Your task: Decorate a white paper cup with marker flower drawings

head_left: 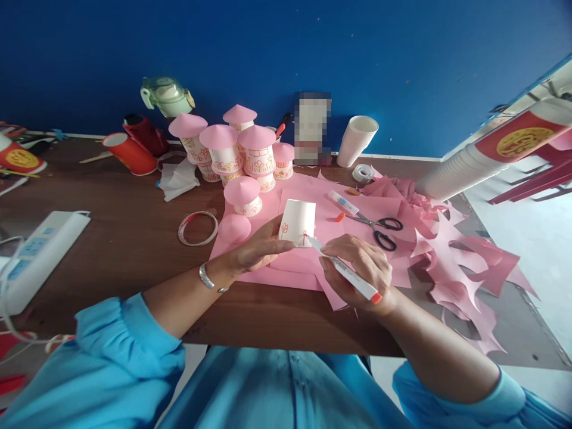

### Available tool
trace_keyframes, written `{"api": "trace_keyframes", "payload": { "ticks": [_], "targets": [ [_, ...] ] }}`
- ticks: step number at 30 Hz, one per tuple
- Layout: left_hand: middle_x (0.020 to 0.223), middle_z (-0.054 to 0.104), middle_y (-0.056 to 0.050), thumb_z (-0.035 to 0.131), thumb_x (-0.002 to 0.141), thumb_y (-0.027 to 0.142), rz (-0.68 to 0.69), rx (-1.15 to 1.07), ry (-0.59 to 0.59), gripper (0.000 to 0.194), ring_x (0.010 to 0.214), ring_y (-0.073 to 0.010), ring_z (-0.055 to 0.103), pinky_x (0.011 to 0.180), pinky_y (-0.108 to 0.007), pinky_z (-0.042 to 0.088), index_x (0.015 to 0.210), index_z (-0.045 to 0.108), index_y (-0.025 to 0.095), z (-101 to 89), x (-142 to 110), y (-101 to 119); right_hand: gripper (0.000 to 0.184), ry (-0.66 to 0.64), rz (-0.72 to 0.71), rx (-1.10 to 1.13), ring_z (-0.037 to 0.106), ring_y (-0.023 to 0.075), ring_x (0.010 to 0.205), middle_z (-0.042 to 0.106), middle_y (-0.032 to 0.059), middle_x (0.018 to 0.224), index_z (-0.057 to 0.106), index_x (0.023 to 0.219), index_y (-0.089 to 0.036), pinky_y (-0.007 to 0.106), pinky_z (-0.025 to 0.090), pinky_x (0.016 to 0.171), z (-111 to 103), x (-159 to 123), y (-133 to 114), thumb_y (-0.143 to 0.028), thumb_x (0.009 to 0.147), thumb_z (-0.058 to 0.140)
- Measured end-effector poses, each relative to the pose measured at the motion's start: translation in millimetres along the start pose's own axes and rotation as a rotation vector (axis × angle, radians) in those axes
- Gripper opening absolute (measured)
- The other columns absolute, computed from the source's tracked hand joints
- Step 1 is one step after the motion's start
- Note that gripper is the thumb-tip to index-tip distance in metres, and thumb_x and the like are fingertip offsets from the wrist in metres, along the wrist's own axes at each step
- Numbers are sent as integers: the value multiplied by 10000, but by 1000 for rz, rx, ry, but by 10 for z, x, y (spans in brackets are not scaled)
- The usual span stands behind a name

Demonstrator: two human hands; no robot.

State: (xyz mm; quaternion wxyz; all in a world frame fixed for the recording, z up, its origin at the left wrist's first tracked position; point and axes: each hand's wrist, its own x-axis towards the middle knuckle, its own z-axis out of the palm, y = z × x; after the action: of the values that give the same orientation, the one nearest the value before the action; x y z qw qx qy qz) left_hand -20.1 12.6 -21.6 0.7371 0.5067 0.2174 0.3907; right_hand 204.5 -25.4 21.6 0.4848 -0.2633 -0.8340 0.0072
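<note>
My left hand (261, 245) grips a white paper cup (298, 215), which is upside down and tilted, with the fingers behind and the thumb along its lower edge. Orange-red flower drawings mark the cup's side. Between the fingers of my right hand (360, 265) is a white marker (351, 277) with an orange end, its tip at the second flower on the cup. Pink paper sheets (286, 262) lie beneath both hands. Beyond them stand several decorated paper cups with pink cone tops (257, 138), and a loose pink cone (235, 228) lies beside my left hand.
Scissors (379, 226), a glue stick (343, 202) and its orange cap (340, 217) lie on the paper. Pink scraps (460, 250) spread to the right. Cup stacks (357, 140) stand behind. A tape roll (198, 228) and a power strip (49, 256) are at left.
</note>
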Motion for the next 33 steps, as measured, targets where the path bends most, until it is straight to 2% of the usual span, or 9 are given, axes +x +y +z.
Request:
{"api": "trace_keyframes", "payload": {
  "ticks": [4,9,24,29,33],
  "targets": [
    [1135,759,-77,825,880,337,2,-4,-8,408,1176,-278,678,996,-401,510,1243,686,217,-3,-4,0,256,-1,-9,-38,737,177,690,748,40,833,618,1135,-194,290,640,639,-3,-13,14,-58,925,669],
    [1254,744,-97,827,882,374,-14,22,4,445,1241,-297,664,1046,-422,499,1276,687,220,-28,-19,-17,246,23,-6,-59,712,167,667,732,25,817,612,1126,-203,288,624,612,9,-13,27,-53,933,645],
    [1246,761,-103,806,904,318,-8,0,-6,513,1291,-304,658,1045,-416,515,1382,645,226,-48,-17,-48,182,15,2,-49,719,154,660,738,14,804,605,1083,-218,280,638,615,9,-6,-18,-82,965,635],
    [1184,778,-100,797,916,305,27,2,-27,469,1282,-307,669,1044,-416,522,1355,659,217,-9,-3,-4,177,4,-4,-33,722,156,668,734,28,797,606,1076,-200,277,642,622,8,-7,-17,-75,958,647],
    [1288,750,-114,798,921,325,19,18,-29,464,1293,-304,658,1070,-418,515,1349,655,214,28,4,51,173,17,-14,-31,715,154,661,727,23,788,607,1074,-198,275,638,609,2,7,-22,-75,957,641]
  ]
}}
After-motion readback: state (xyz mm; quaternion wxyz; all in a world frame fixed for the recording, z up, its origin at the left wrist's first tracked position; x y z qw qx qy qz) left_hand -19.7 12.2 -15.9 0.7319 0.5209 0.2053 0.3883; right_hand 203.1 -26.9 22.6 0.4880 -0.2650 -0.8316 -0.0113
